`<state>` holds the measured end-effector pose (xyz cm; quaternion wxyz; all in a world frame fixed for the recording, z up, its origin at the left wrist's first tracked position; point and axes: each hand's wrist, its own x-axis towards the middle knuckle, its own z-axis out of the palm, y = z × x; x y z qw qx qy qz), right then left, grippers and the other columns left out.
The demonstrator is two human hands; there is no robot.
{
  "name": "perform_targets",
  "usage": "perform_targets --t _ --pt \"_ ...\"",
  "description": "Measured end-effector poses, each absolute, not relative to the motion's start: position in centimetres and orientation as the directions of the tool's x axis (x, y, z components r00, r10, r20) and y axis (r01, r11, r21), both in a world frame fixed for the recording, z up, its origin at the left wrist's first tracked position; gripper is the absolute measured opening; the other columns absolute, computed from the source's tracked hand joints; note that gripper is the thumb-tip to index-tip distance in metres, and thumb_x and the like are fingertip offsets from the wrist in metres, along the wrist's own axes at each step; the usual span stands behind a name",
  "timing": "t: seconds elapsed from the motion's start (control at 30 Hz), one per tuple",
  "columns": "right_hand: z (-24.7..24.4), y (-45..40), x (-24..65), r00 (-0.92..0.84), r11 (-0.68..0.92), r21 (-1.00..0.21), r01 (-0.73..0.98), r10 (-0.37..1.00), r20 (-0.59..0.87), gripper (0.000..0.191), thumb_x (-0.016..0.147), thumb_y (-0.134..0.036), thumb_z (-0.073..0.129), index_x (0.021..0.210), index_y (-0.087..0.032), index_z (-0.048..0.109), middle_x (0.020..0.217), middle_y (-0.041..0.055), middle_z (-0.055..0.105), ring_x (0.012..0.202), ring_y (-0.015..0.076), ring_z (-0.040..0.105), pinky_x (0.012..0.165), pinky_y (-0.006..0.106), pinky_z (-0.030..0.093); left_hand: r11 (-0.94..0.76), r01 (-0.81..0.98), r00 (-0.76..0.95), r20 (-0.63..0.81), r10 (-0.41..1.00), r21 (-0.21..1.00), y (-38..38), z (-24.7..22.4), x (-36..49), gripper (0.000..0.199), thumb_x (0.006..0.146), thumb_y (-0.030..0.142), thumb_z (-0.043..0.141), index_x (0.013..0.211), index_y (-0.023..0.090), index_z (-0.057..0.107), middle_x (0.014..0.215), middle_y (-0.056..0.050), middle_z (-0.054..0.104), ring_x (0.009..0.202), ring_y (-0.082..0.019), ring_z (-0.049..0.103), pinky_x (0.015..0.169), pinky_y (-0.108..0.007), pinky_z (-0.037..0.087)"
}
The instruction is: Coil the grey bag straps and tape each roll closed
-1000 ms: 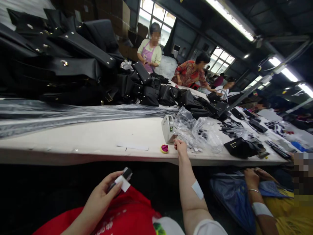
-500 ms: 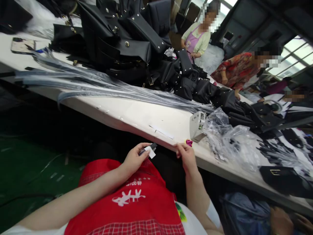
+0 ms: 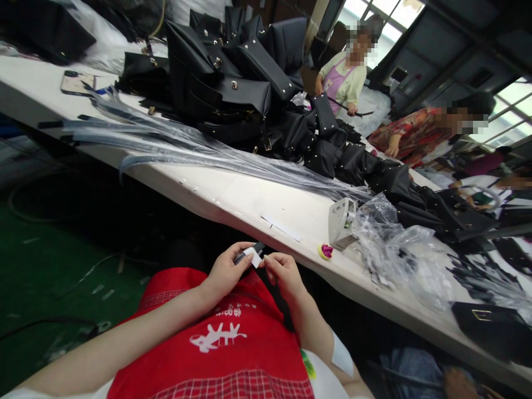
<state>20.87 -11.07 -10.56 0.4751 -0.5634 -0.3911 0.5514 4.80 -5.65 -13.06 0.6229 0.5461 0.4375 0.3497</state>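
Note:
My left hand (image 3: 226,271) grips a small black piece (image 3: 256,248) with a white paper tag (image 3: 252,255) against it, held over my lap below the edge of the white table (image 3: 216,194). My right hand (image 3: 285,274) sits just to the right of it, fingertips pinched together at the tag's edge; whether it holds anything is hidden. A white tape dispenser (image 3: 341,223) and a small yellow and pink object (image 3: 325,251) stand on the table just beyond my hands.
Black bags (image 3: 233,83) are heaped along the table's far side, over long clear plastic sleeves (image 3: 178,147). Crumpled clear bags (image 3: 390,244) lie at the right, a phone (image 3: 73,83) at the far left. Two people work across the table. Green floor lies left.
My right hand has come back from the tape dispenser on the table to the tag in my left hand. The view has swung left and down.

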Motion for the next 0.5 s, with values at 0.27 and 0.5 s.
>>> perform_targets --t 0.27,0.5 --pt "-10.25 -10.98 20.91 0.006 -0.300 -0.951 -0.072 0.954 -0.301 0.037 0.080 -0.049 0.063 0.082 -0.013 0.070 0.051 -0.0015 0.057 0.034 0.0048 0.039 0.035 0.018 0.023 0.263 0.026 0.451 -0.246 0.858 0.964 -6.14 -13.86 5.53 0.039 0.074 0.046 0.064 0.101 0.017 0.065 0.094 -0.007 0.070 0.088 -0.024 0.065 0.083 -0.037 0.051" --pt "-10.70 -11.42 20.57 0.013 -0.360 -0.932 -0.045 0.932 -0.361 0.040 0.077 -0.053 0.065 0.078 -0.013 0.071 0.048 -0.0015 0.056 0.033 0.0049 0.037 0.035 0.018 0.023 0.409 -0.141 0.402 -0.325 0.856 0.902 -5.45 -13.66 5.26 0.043 0.070 0.044 0.068 0.101 0.016 0.062 0.086 -0.006 0.069 0.078 -0.021 0.065 0.072 -0.033 0.051"
